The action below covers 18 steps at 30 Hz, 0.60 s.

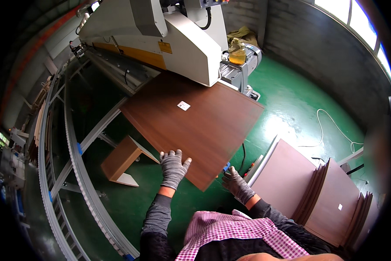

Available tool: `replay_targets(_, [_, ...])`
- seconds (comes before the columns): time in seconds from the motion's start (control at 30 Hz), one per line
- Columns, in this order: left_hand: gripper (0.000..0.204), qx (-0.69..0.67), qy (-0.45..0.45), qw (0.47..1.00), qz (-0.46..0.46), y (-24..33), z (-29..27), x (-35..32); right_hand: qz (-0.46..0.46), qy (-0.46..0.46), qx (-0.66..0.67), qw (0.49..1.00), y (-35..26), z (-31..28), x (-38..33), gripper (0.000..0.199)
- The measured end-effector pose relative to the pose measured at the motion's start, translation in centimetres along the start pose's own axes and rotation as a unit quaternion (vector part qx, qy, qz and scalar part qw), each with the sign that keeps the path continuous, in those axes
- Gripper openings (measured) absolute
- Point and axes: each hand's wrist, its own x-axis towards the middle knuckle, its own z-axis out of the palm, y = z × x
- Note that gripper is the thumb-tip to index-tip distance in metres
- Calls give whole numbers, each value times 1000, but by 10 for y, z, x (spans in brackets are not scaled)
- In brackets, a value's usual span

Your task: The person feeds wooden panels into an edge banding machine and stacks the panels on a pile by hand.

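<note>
A wide brown wood-grain panel [195,126] with a small white label [183,105] lies flat, its far edge under the white housing of a large machine [191,48]. My left hand [173,167], in a grey striped glove, rests at the panel's near left edge with its fingers spread. My right hand [237,185], gloved alike, is held just off the panel's near right corner. Its fingers are stretched out and nothing shows in them. Beside it, a small blue part [226,166] shows near the panel's edge.
Stacked brown panels [334,200] stand at the right, next to a pale-topped table [280,178]. A roller conveyor [75,161] curves along the left. An angled brown board piece [123,161] sits below the panel. Behind the machine are a motor [250,58] and a yellow-liquid bottle [237,52].
</note>
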Motion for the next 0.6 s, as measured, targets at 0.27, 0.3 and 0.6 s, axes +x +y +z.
replay_targets(0.27, [44, -127, 43, 991, 31, -34, 24, 17, -87, 93, 144, 981, 7, 26, -40, 66])
replay_targets(0.3, [45, -126, 70, 989, 33, -46, 33, 23, -90, 87, 141, 982, 3, 25, -56, 61])
replay_targets(0.6, [68, -18, 3, 994, -106, -118, 83, 79, -122, 117, 152, 974, -25, -64, -183, 49])
